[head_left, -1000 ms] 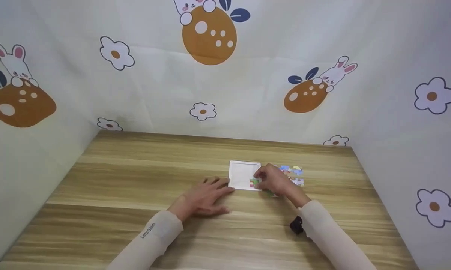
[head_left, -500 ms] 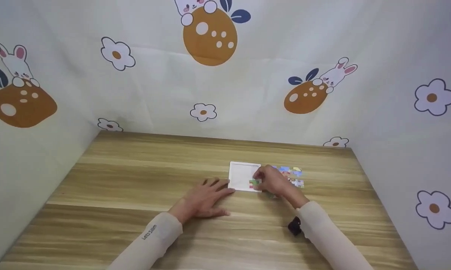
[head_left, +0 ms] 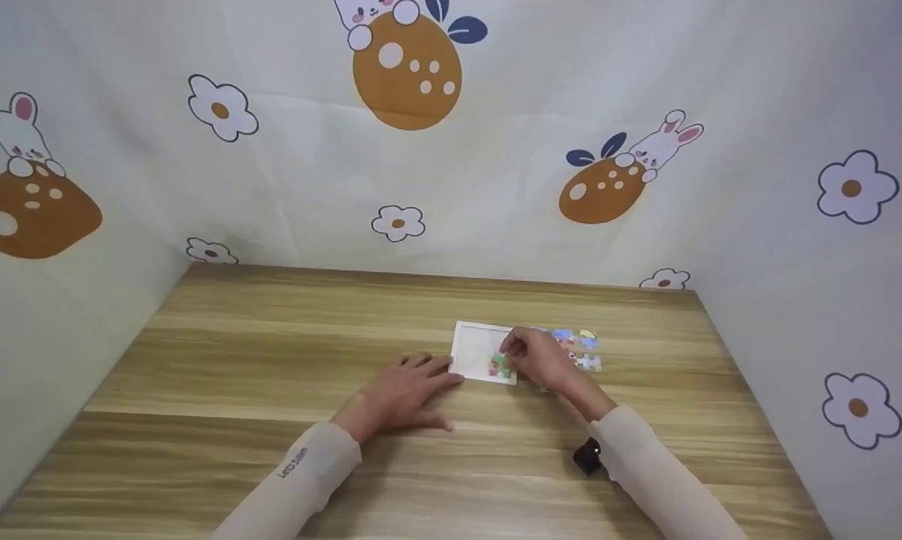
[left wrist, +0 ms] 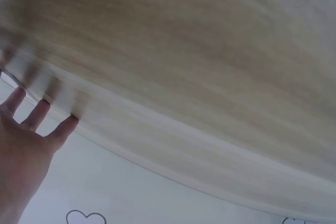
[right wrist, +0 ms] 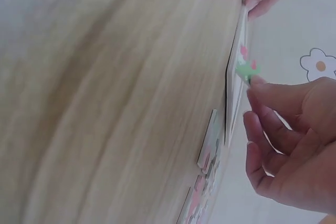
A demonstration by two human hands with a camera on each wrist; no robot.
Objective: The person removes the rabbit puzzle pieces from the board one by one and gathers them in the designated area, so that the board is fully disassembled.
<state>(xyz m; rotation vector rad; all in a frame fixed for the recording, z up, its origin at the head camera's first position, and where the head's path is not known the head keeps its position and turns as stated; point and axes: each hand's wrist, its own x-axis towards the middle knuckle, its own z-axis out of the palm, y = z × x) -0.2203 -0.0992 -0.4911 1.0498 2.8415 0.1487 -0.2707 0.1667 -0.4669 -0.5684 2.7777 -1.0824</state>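
My right hand (head_left: 545,364) pinches a small green and pink jigsaw piece (head_left: 498,365) between thumb and finger, over the lower right corner of a white puzzle tray (head_left: 473,345). In the right wrist view the piece (right wrist: 245,71) is tilted at the fingertips; whether it touches the tray floor I cannot tell. My left hand (head_left: 402,394) rests on the table with its fingers spread, the fingertips at the tray's left edge. The left wrist view shows that hand (left wrist: 23,150) with extended fingers.
Several colourful jigsaw pieces (head_left: 587,339) lie right of the tray, partly hidden behind my right hand. A small black object (head_left: 588,456) sits by the right sleeve. The wooden table (head_left: 271,337) meets patterned cloth walls (head_left: 308,165) at the back and sides.
Between my right fingers the jigsaw piece has turned and now shows more of its face. The left hand stays at the tray's edge. The head view has shifted slightly.
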